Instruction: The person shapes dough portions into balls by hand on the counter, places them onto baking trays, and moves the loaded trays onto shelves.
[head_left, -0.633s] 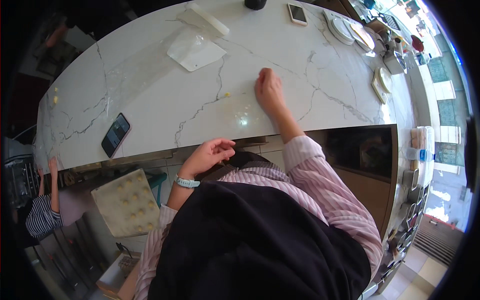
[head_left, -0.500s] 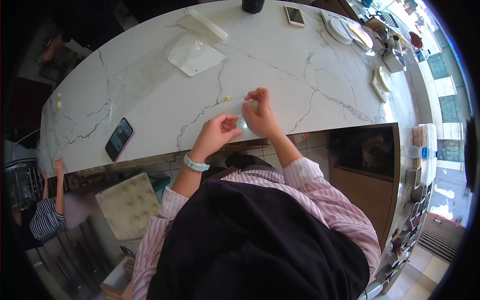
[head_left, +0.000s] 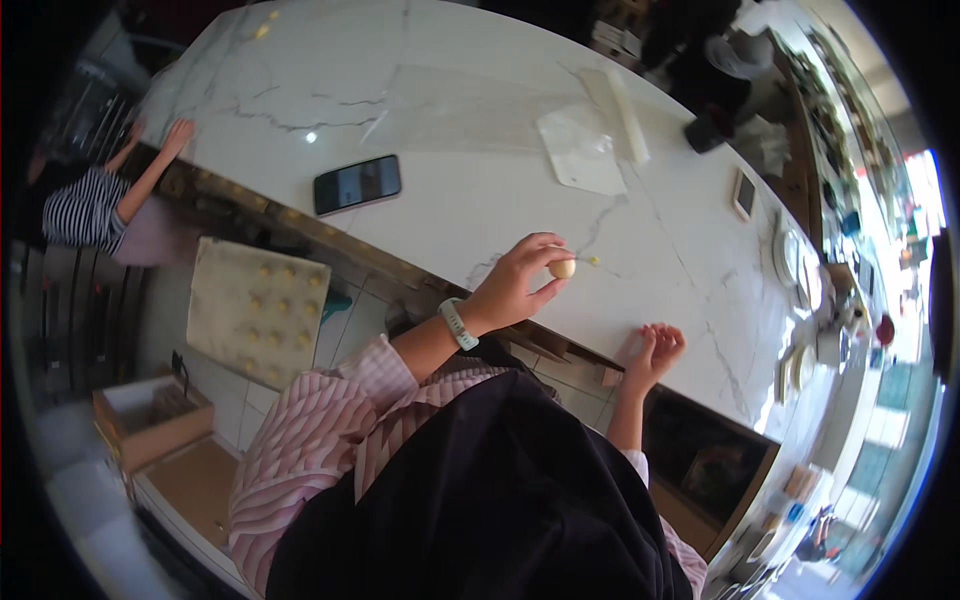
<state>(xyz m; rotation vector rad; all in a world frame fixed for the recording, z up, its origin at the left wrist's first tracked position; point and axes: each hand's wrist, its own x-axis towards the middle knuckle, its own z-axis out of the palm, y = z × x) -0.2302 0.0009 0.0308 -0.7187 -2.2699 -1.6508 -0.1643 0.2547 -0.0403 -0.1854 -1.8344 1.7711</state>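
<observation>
Between the fingertips and thumb of my left hand (head_left: pixel 510 287) is a small, smooth, pale yellow dough ball (head_left: pixel 562 269), held just above the white marbled table (head_left: pixel 480 215). A small yellow crumb (head_left: pixel 595 261) lies on the table just beyond it. My right hand (head_left: pixel 655 350) is apart from the left, by the table's near edge on the right. Its fingers are loosely bent and apart, with nothing seen in them.
At the lower left is a tray (head_left: pixel 215 300) bearing several small pale balls. A phone (head_left: pixel 357 185) lies left of my hands; beyond them are a white plastic scraper (head_left: pixel 578 165) and clear film. Another person's hand (head_left: pixel 180 137) touches the table's far left. Scales (head_left: pixel 795 372) stand right.
My hands were close together over the table; they are now apart. The left shows the dough ball in its fingertips, and the right has drawn back. The whole view has turned leftward.
</observation>
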